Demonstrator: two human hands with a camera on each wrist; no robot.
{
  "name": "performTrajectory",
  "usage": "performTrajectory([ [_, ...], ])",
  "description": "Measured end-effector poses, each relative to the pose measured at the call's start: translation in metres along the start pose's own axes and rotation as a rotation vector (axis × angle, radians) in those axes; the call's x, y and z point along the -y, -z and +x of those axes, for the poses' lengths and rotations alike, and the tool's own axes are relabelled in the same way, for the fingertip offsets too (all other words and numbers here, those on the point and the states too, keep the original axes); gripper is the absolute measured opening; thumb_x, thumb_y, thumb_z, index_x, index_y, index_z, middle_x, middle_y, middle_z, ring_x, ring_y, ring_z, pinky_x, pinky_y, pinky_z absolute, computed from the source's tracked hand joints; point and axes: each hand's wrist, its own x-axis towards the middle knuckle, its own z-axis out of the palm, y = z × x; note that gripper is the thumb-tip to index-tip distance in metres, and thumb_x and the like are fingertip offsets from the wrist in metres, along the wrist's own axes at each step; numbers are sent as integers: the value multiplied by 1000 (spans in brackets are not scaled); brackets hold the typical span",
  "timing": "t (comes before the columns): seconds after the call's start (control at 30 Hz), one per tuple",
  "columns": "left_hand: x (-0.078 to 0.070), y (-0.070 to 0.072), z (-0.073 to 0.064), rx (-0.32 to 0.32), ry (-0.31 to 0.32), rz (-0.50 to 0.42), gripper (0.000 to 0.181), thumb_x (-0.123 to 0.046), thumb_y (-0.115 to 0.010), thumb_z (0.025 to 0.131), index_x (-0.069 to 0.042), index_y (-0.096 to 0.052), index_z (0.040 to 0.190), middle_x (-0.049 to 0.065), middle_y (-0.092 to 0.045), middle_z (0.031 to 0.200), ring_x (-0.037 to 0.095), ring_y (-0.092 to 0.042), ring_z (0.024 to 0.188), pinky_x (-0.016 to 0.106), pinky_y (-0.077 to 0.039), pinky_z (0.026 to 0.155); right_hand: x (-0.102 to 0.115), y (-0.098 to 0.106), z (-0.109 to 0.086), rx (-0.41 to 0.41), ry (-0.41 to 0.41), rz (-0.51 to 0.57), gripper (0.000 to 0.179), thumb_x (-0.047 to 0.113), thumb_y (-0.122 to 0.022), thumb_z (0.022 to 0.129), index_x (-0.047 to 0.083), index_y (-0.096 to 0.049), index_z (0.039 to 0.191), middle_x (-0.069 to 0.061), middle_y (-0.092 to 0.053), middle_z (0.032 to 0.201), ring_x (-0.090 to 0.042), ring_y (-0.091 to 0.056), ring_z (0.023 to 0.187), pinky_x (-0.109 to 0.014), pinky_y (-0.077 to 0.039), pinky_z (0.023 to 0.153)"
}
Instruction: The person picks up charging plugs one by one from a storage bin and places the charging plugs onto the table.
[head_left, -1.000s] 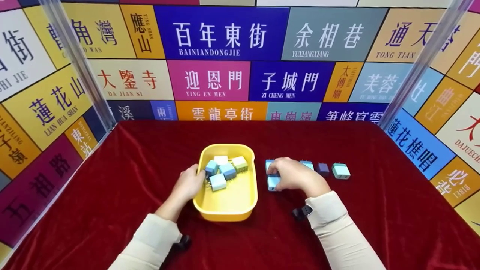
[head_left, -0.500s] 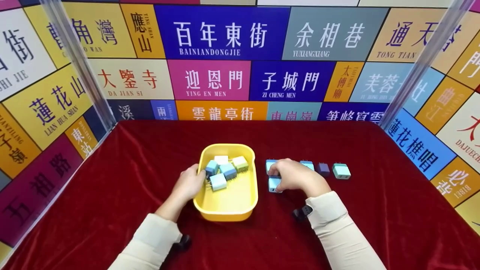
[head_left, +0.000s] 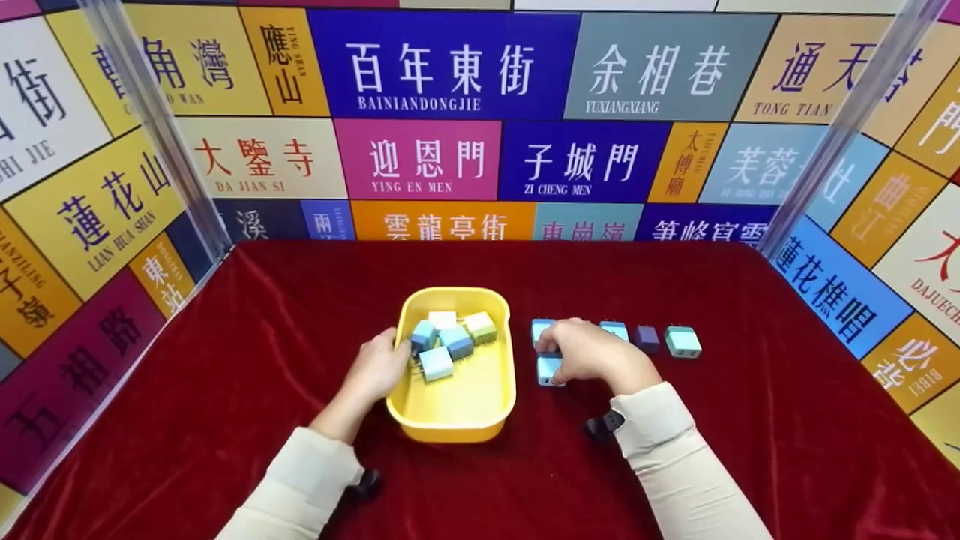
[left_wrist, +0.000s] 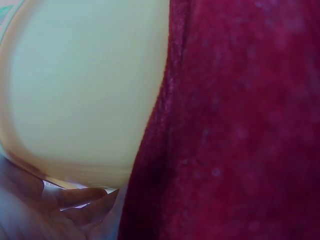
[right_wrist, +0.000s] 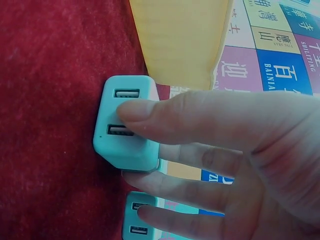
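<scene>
At the left side of the yellow plastic tub (head_left: 450,431), my left hand (head_left: 380,364) grips the rim. The tub's pale side wall (left_wrist: 85,95) fills much of the left wrist view, the fingers below it. Several wall chargers (head_left: 455,343) lie inside, blue, white and yellow-green. To the tub's right, my right hand (head_left: 589,351) pinches a turquoise USB charger (head_left: 549,373). The right wrist view shows the thumb across that charger's (right_wrist: 112,147) two-port face and fingers behind it. Whether it touches the cloth I cannot tell.
A blue charger (head_left: 541,328) sits just beyond the held one. Rightward in a row stand a light-blue charger (head_left: 613,330), a dark purple one (head_left: 646,339) and a mint one (head_left: 682,343). Red velvet cloth (head_left: 300,292) covers the table. Sign-printed panels (head_left: 442,67) enclose the back and sides.
The turquoise charger has shifted very slightly toward the person, with the right thumb on it. The left hand and tub stay put.
</scene>
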Motion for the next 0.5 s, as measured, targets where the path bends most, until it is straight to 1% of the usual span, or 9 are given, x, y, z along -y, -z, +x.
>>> performTrajectory([
  [0.37,0,1,0,1,-4,1,38,-22,-49,109,3,-64,134,20,-70,122,30,-65,110,48,-54,99,1,-1,1,-9,-4,-8,45,7,-91,79,4,-78,121,-9,-75,119,-29,-66,109,-47,-57,97],
  [0.5,-1,1,-1,-2,-3,2,38,-22,-49,109,3,-64,133,20,-70,121,30,-65,109,48,-54,98,1,0,1,-9,0,-5,45,8,-92,79,4,-77,122,-10,-75,119,-29,-66,108,-48,-57,96],
])
